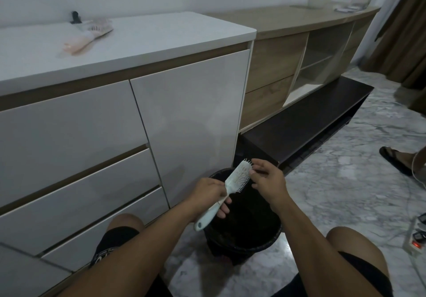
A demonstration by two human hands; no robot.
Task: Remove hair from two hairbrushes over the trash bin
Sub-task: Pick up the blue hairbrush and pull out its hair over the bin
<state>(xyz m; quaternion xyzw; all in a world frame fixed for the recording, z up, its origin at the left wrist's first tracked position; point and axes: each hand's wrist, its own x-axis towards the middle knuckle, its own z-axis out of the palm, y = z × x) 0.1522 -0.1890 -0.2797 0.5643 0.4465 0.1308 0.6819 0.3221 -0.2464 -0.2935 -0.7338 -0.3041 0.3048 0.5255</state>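
L hand (208, 193) gripping brush (232, 182) over bin (265, 242)

The trash bin (272, 243) mouth is open, room between the knees. White cabinet (189, 117) crowds the left, dark low shelf (306, 124) sits right behind, marble floor (345, 193) on the right is free.

White cabinet (115, 117) left, wooden shelf unit (299, 50) far right, dark bench (306, 121) below, power strip (416, 241) near right on marble floor (345, 193).
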